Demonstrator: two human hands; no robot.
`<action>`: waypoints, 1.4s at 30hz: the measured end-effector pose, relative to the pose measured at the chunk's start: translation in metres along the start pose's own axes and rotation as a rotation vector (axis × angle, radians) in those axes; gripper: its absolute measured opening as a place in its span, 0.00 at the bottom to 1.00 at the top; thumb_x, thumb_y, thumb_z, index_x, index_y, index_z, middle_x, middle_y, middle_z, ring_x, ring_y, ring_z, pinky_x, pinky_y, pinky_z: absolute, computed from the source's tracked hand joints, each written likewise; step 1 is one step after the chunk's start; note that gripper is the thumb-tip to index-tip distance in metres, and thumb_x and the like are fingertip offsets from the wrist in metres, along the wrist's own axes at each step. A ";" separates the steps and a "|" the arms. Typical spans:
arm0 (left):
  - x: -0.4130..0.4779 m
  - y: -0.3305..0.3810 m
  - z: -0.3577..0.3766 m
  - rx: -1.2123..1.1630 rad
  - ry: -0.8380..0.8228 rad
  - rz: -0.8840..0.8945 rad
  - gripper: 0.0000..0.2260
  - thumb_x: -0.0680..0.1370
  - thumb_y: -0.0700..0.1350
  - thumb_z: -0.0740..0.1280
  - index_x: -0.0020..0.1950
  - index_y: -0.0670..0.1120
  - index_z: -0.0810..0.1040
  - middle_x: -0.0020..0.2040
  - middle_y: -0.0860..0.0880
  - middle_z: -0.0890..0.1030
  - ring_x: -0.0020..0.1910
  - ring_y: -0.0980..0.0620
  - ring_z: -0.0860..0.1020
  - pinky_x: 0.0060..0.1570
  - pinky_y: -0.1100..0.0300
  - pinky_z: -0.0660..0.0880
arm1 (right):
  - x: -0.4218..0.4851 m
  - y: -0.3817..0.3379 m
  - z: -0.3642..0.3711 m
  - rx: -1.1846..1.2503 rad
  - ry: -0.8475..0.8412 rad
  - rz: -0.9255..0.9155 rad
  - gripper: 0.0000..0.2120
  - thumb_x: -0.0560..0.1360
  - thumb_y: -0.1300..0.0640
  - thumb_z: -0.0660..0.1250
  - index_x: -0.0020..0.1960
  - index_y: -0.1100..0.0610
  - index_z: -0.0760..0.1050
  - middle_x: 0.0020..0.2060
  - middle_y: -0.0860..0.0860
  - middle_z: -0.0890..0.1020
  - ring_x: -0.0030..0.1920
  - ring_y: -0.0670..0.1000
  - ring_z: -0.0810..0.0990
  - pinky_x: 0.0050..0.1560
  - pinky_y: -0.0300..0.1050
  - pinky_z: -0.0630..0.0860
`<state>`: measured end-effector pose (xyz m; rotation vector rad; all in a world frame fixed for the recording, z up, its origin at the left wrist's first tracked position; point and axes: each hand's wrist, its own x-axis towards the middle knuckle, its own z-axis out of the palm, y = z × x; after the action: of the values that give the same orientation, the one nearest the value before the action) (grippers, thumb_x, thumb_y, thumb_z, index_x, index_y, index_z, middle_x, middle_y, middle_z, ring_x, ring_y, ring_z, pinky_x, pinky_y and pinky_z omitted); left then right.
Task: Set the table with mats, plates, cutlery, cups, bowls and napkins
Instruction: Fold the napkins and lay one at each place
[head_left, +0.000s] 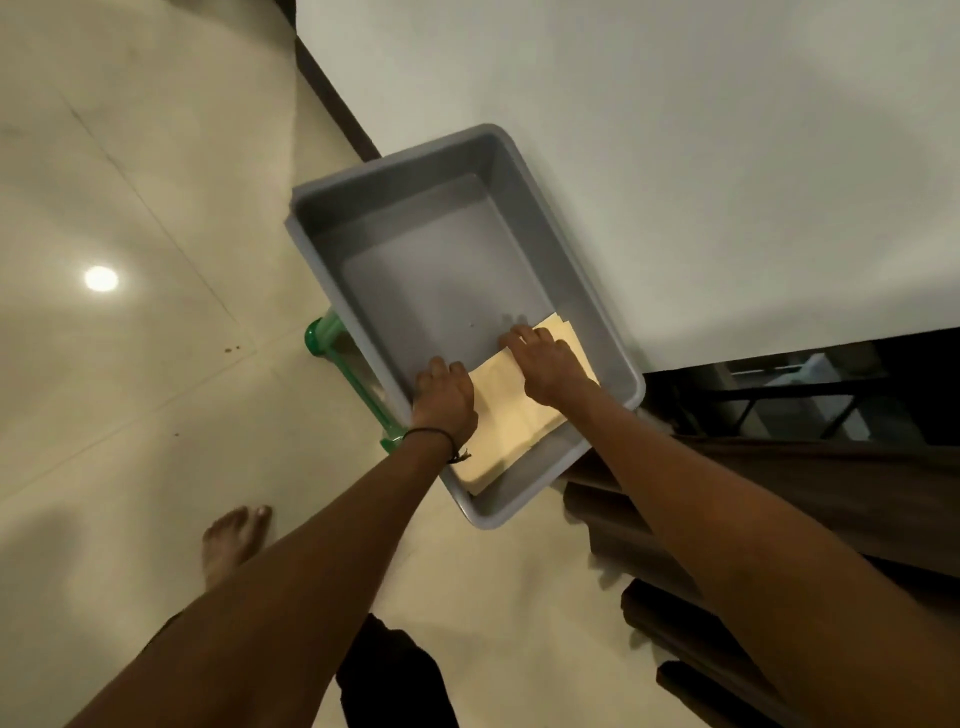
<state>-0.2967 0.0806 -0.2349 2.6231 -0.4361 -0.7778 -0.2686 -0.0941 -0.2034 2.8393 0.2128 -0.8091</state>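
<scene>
Napkin stack (511, 421) in grey tub (441, 270) touched by L grip (444, 389) at edge, R grip (550, 364) on top, hold unclear; to be lifted level w/ both, edges kept square.

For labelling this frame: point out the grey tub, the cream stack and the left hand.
grey tub (415, 254): head view, bare floor.
cream stack (511, 410): head view, middle of the top sheet.
left hand (444, 397): head view, back of the hand.

A grey plastic tub (426, 270) sits dead centre, with a green stool (324, 335) under its nine o'clock edge. Dark wooden chairs (831, 499) stand at four o'clock on pale floor tiles (130, 197).
</scene>
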 end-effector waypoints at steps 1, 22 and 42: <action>0.005 0.002 0.006 0.034 0.025 0.013 0.17 0.76 0.42 0.61 0.63 0.38 0.67 0.61 0.39 0.69 0.55 0.39 0.72 0.54 0.50 0.71 | 0.006 0.004 0.004 -0.008 0.010 -0.030 0.29 0.72 0.68 0.67 0.70 0.52 0.66 0.71 0.54 0.68 0.66 0.59 0.70 0.58 0.54 0.72; 0.002 0.012 0.000 -0.292 0.094 -0.043 0.07 0.77 0.45 0.63 0.53 0.45 0.75 0.44 0.45 0.80 0.40 0.45 0.77 0.41 0.56 0.75 | -0.012 0.076 -0.016 -0.315 -0.050 -0.112 0.13 0.73 0.55 0.64 0.57 0.51 0.76 0.49 0.55 0.85 0.53 0.58 0.82 0.69 0.51 0.61; -0.264 0.030 -0.265 -0.786 0.511 -0.255 0.12 0.79 0.41 0.63 0.61 0.43 0.72 0.53 0.44 0.80 0.48 0.45 0.78 0.42 0.60 0.70 | -0.222 -0.144 -0.276 0.679 0.333 -0.002 0.16 0.79 0.41 0.64 0.57 0.52 0.79 0.48 0.50 0.84 0.46 0.53 0.83 0.43 0.41 0.74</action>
<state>-0.3621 0.2252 0.1048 2.0151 0.3036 -0.2318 -0.3425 0.0856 0.1267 3.6063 -0.0309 -0.4559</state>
